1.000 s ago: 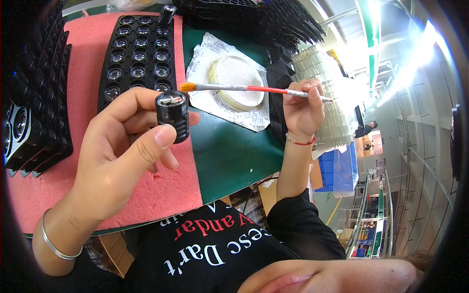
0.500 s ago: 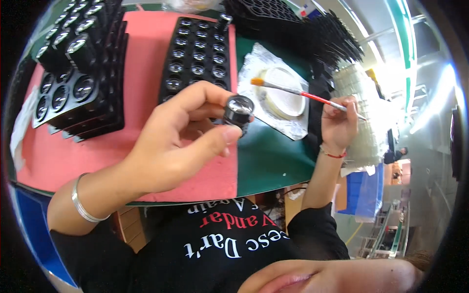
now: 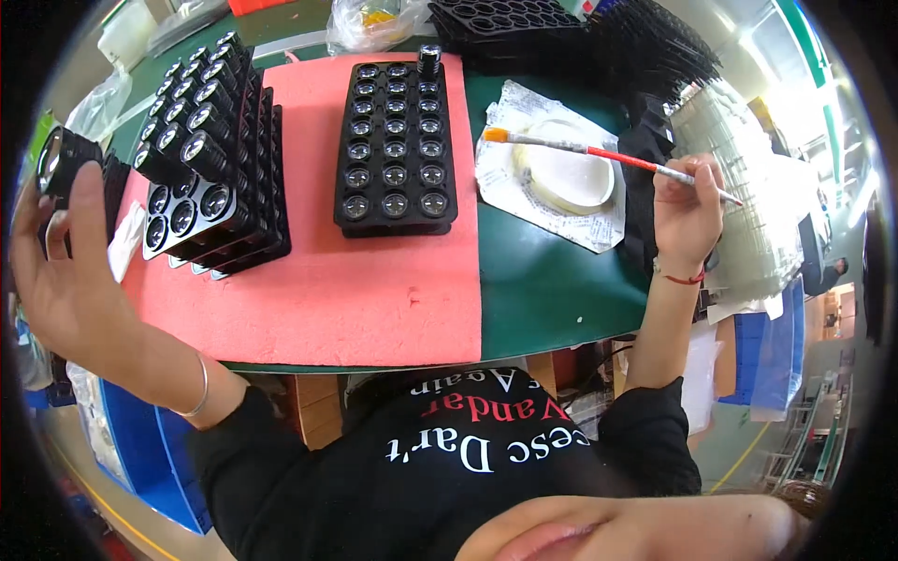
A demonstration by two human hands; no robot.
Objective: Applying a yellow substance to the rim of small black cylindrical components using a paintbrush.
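Observation:
At the far left, my left hand [image 3: 79, 290] is raised with its fingers closed round a short black lens barrel [image 3: 65, 161]. My right hand [image 3: 687, 210] grips a red and silver paintbrush [image 3: 622, 159]; its orange bristles point left, above a shallow white dish [image 3: 569, 178]. Between the hands, a black tray [image 3: 374, 226] holds rows of round pieces with clear lenses. One black barrel [image 3: 428, 62] stands taller at its far right corner. Nearest my left hand is a stack of black trays [image 3: 248, 229], with several lens barrels standing on top.
A pink foam mat [image 3: 318, 318] lies under the trays on a green table [image 3: 552, 309]. White paper [image 3: 599, 224] is under the dish. Black empty-celled trays [image 3: 510, 23] and a clear plastic bag [image 3: 369, 23] sit at the back. Blue bins [image 3: 154, 458] stand below the table's left side.
My left hand has swung from the middle out to the far left with the lens barrel. My right hand keeps the brush over the dish. The view has shifted, showing more at the left.

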